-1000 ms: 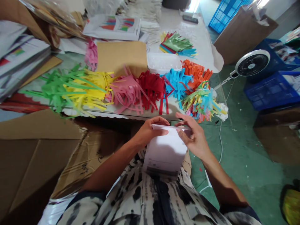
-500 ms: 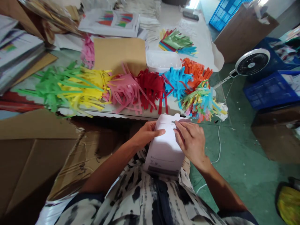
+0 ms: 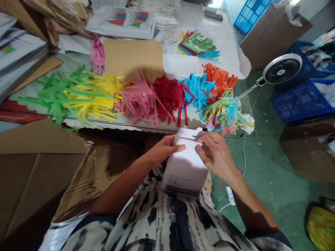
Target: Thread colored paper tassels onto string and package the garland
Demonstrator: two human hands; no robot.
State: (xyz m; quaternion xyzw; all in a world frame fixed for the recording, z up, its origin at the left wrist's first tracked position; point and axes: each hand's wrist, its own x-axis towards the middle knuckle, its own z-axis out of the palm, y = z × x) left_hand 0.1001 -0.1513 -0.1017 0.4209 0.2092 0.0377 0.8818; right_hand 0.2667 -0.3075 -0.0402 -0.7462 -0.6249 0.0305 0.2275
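A flat white paper box (image 3: 187,158) with a rounded tab and a slot at its top end rests against my lap, tilted toward me. Small print and a grey band mark its lower end. My left hand (image 3: 169,148) grips the box's left edge, thumb across the front face and the other fingers behind. At the upper right, my right hand (image 3: 216,153) has its fingertips bent at the slot, with the thumb near the face. The fingers' far side is partly hidden. Just beyond the box, crimson paper fringe (image 3: 170,94) hangs over the table edge.
Along the table lie green (image 3: 54,94), yellow (image 3: 94,94), pink (image 3: 138,99), blue (image 3: 199,89) and orange (image 3: 220,78) paper fringes, plus a multicoloured bunch (image 3: 222,109). Behind them are a clear plastic tub (image 3: 183,66) and brown card (image 3: 133,55). A fan (image 3: 282,69) stands right; cardboard (image 3: 47,174) lies left.
My right hand has shifted slightly right, and its fingers have moved a little along the slot. A crease or gap now shows below the box's top. My left hand holds its place.
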